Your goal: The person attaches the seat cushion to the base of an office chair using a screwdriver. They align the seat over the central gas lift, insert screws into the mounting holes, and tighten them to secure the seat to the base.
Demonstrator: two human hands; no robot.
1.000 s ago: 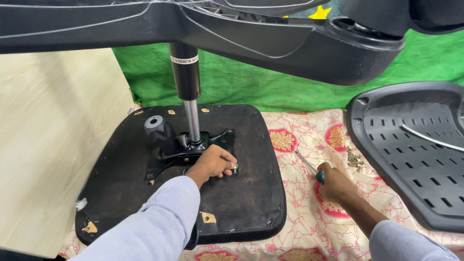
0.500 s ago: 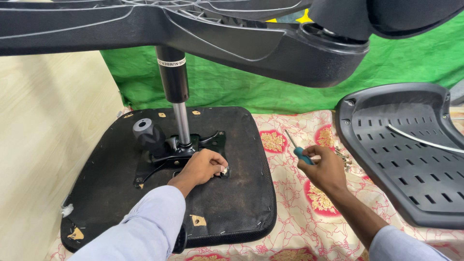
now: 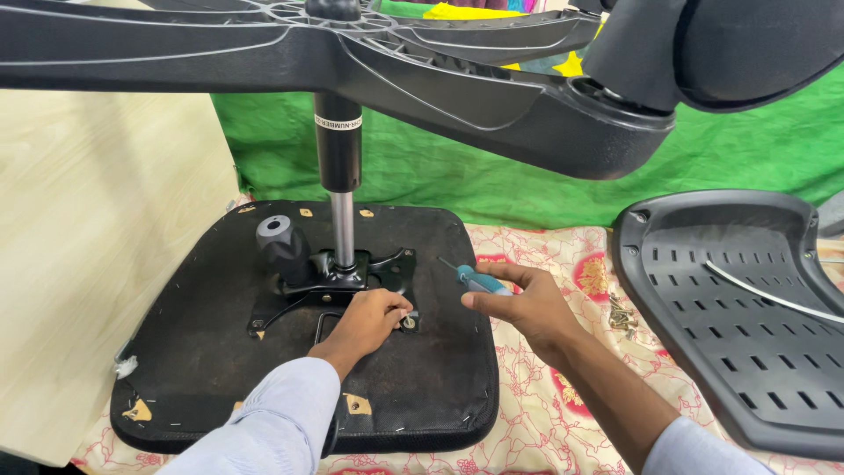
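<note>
An upturned black chair seat (image 3: pixel 220 352) lies on a patterned cloth, with a metal mechanism plate (image 3: pixel 352 273) and a gas-lift column (image 3: pixel 339 176) standing up from it. My left hand (image 3: pixel 374 318) rests on the seat by the plate's near right corner, its fingertips pinching a small screw (image 3: pixel 409 322). My right hand (image 3: pixel 519 303) hovers just right of it over the seat's edge, gripping a screwdriver (image 3: pixel 475 278) with a teal handle, its tip pointing up and left.
The star-shaped chair base (image 3: pixel 422 70) spans the top of the view overhead. A black perforated chair back (image 3: pixel 747 308) lies at the right. Several loose screws (image 3: pixel 621 315) sit on the floral cloth (image 3: pixel 563 413). A green cloth (image 3: pixel 483 176) hangs behind; a pale wooden panel (image 3: pixel 88 246) is at the left.
My right hand has lifted off the floral cloth and carried the screwdriver left toward the left hand. My left hand has stayed on the screw by the plate.
</note>
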